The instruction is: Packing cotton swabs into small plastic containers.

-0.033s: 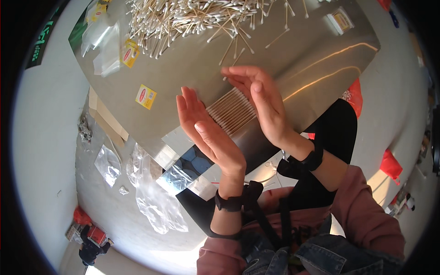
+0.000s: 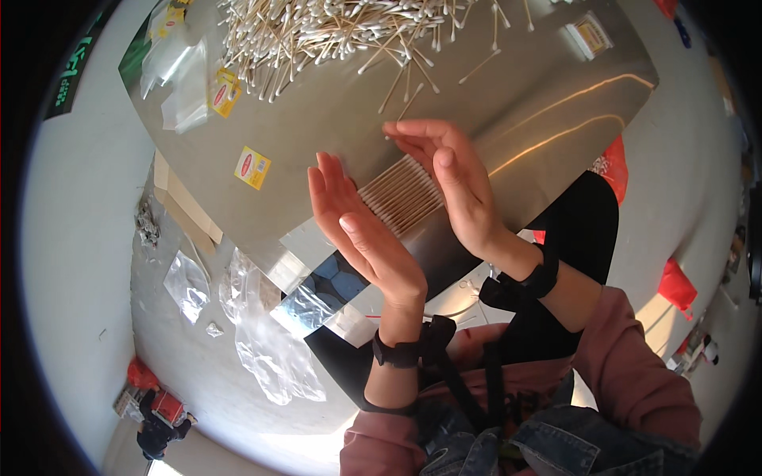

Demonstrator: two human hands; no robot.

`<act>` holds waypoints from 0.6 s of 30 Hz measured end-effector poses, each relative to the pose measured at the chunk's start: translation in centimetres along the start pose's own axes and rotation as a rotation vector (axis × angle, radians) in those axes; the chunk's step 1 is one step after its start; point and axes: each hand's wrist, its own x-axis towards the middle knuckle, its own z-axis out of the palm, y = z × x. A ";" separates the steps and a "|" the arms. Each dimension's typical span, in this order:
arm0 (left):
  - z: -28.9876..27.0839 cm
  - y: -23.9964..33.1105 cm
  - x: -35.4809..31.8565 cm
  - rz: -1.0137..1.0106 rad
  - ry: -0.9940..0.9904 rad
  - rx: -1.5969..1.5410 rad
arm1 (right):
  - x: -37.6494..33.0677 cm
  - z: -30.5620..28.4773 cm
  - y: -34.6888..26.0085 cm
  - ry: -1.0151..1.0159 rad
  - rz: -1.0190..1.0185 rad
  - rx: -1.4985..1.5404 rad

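Note:
A neat row of cotton swabs (image 2: 401,196) lies side by side on the metal table (image 2: 317,103), between my two palms. My left hand (image 2: 363,230) stands on edge along the left tips of the row, its fingers stretched out. Along the opposite tips is my right hand (image 2: 460,182), also with straight fingers and a raised thumb. Neither hand is closed around the swabs. A few loose swabs (image 2: 410,101) lie just beyond my right fingertips, one partly hidden by them.
A big heap of cotton swabs (image 2: 317,36) covers the far part of the table. At right stands a small clear box (image 2: 589,36). Yellow labels (image 2: 252,167) and clear bags (image 2: 186,87) lie at left. Plastic bags (image 2: 270,341) litter the floor. Another person (image 2: 159,428) is at lower left.
Both hands have shifted very slightly toward me, still flanking the row of swabs. Everything else stays in place.

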 end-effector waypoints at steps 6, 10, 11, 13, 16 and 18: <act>-0.5 0.9 -1.3 0.066 0.036 0.134 | -0.4 -0.8 -0.4 0.105 -0.041 0.069; -1.9 1.9 -2.2 0.284 -0.382 1.157 | 0.5 -3.8 -2.3 0.115 -0.077 -0.041; -1.6 1.9 -2.5 0.282 -0.379 1.161 | 0.4 -4.2 -2.2 0.112 -0.075 -0.038; -1.1 1.4 -2.9 0.243 -0.555 1.460 | 0.2 -5.2 -2.1 0.058 -0.113 -0.262; -1.0 0.8 -2.8 0.270 -0.548 1.546 | -0.1 -6.5 -2.8 -0.104 -0.155 -0.565; -1.1 0.5 -3.0 0.268 -0.544 1.536 | -0.5 -7.3 -2.5 -0.172 -0.179 -0.648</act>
